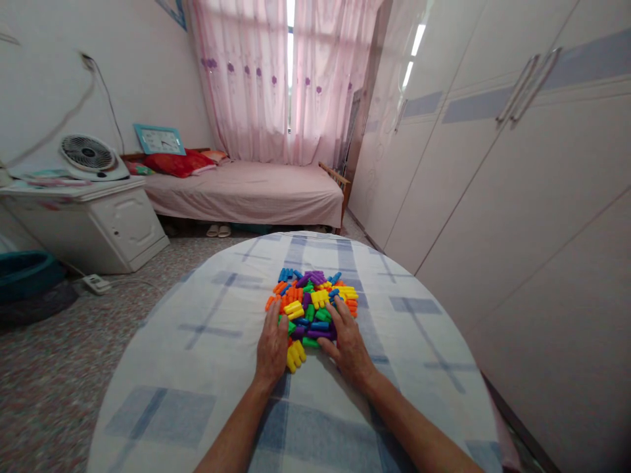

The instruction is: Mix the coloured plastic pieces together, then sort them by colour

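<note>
A loose pile of small plastic toy pieces (309, 314) in yellow, orange, green, blue and purple lies on the cloth-covered round table (207, 368). Many pieces look like short rods joined side by side. My left hand (273, 345) rests along the pile's left side, its fingers stretched forward against the pieces. A yellow piece (296, 356) lies just right of that hand, at the near edge of the pile. On the right side my right hand (349, 345) touches the pieces, fingers extended and thumb apart, pointing left. Neither hand grips a piece; some pieces are partly hidden under the fingers.
Beyond the table stands a bed (246, 190) with a pink sheet. A white cabinet (118, 226) bearing a fan (91, 156) is at the left. Tall wardrobe doors (493, 217) line the right side. A dark teal tub (29, 276) sits on the floor at far left.
</note>
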### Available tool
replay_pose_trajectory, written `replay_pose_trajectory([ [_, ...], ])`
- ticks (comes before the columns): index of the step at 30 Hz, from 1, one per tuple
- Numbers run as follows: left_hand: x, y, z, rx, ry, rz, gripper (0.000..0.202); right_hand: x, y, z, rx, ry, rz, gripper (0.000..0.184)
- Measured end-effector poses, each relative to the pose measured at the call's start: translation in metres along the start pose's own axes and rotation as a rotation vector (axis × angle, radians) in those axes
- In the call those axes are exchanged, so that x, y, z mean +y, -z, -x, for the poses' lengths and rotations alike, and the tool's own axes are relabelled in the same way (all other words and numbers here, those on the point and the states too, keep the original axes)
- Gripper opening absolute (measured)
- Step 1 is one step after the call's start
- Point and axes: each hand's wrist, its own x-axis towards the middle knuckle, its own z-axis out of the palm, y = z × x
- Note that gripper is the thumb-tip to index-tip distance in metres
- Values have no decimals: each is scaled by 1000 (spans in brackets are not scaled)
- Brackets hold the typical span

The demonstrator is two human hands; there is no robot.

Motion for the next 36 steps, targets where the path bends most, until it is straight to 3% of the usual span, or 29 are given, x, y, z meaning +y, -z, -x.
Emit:
replay_pose_trajectory([
  [6,1,-1,-1,-22,4,-9,54,-7,8,-40,-96,70,136,48],
  [11,0,0,-2,17,-8,14,52,14,11,-66,27,-106,104,43],
  [16,2,1,-1,75,-10,0,50,55,13,-44,227,-413,-14,50],
  [19,5,2,-1,78,-25,-56,51,69,8,-20,274,-500,-58,54],
  [24,4,1,-1,32,-63,-156,59,72,-3,1,313,-483,-15,48],
  [30,3,1,-1,46,-26,-169,57,72,-2,0,294,-478,-52,45],
  [36,7,-2,0,53,-30,-215,72,67,2,1,270,-482,-32,41],
])
